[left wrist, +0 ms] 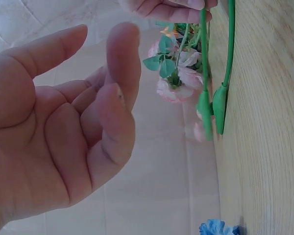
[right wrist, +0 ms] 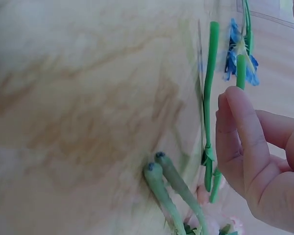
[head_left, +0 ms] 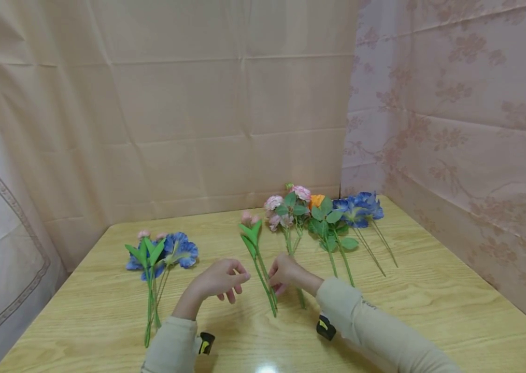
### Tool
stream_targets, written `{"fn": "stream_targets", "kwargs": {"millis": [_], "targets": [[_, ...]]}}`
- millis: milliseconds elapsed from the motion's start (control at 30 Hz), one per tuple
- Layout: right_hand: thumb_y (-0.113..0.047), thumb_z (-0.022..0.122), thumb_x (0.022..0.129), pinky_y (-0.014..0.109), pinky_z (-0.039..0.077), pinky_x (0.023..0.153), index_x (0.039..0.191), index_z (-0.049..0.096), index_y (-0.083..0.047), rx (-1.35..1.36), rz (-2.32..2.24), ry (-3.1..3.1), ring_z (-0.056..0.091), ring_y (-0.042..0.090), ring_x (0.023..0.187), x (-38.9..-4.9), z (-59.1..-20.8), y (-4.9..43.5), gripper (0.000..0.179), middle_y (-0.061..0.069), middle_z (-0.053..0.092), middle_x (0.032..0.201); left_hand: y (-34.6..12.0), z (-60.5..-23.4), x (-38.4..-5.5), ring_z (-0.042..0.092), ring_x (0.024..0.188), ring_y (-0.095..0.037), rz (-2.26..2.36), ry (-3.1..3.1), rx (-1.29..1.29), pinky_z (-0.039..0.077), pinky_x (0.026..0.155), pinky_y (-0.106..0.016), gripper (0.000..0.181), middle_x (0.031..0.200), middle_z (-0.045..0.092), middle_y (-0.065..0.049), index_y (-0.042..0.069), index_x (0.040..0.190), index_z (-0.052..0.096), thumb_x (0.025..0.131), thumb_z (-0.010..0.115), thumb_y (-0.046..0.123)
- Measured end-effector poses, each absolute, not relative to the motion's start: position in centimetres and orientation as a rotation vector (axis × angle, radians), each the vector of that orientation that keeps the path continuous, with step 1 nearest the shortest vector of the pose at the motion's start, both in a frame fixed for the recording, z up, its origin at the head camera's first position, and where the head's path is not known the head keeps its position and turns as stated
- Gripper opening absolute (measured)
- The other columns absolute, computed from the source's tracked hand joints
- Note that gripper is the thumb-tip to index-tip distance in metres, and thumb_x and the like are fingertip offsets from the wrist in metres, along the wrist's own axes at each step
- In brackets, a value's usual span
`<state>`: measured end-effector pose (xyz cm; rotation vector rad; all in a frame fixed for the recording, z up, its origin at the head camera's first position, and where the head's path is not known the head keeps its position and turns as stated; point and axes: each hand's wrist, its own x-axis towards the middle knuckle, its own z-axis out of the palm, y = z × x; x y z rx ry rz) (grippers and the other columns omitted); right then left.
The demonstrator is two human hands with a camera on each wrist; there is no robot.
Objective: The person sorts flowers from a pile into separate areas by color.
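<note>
In the head view, two pink tulips (head_left: 251,235) with green leaves and stems lie side by side at the middle of the table. My right hand (head_left: 286,272) pinches one of these stems between thumb and fingers, low on its length. In the right wrist view, the cut end of the pinched green stem (right wrist: 241,72) sticks out past the fingertips, and the other tulip stem (right wrist: 210,83) lies on the table. My left hand (head_left: 221,280) hovers left of the tulips, its fingers loosely bent and holding nothing.
At the left lies a group of pink tulips (head_left: 149,254) and blue flowers (head_left: 181,251). Right of the middle are pink-white flowers (head_left: 301,194), an orange flower (head_left: 316,201) with broad leaves, and blue flowers (head_left: 358,210) on thin stems. Curtains (head_left: 197,114) close off the table's back.
</note>
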<state>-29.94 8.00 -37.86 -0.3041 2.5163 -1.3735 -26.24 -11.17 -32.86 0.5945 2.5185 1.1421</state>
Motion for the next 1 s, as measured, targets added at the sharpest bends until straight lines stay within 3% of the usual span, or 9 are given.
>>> {"fn": "stream_targets", "kwargs": {"millis": [267, 633, 1000], "targets": [[0.017, 0.064, 0.07, 0.027, 0.051, 0.047, 0.069, 0.055, 0.009, -0.279, -1.332, 2.529, 0.061, 0.025, 0.049, -29.75, -38.25, 7.53, 0.012, 0.014, 0.057, 0.056, -11.16, -33.06, -26.18, 0.059, 0.049, -0.019, 1.137, 2.506, 0.603, 0.043, 0.042, -0.029, 0.022, 0.067, 0.059, -0.006, 0.001, 0.096, 0.055, 0.091, 0.051, 0.023], [0.015, 0.065, 0.07, 0.029, 0.051, 0.047, 0.069, 0.055, 0.007, -0.299, -1.317, 2.523, 0.061, 0.025, 0.05, -29.53, -38.19, 7.45, 0.014, 0.014, 0.058, 0.057, -11.04, -33.04, -25.85, 0.059, 0.048, -0.019, 1.125, 2.51, 0.606, 0.042, 0.04, -0.027, 0.024, 0.066, 0.059, -0.005, 0.001, 0.095, 0.056, 0.091, 0.052, 0.024], [0.007, 0.059, 0.078, 0.031, 0.05, 0.046, 0.07, 0.062, 0.009, -0.394, -1.359, 2.582, 0.058, 0.024, 0.045, -29.94, -37.47, 8.18, 0.009, 0.016, 0.057, 0.053, -10.99, -32.95, -26.17, 0.059, 0.049, -0.019, 1.099, 2.499, 0.594, 0.041, 0.041, -0.025, 0.024, 0.068, 0.06, -0.007, 0.002, 0.096, 0.056, 0.091, 0.051, 0.025]]}}
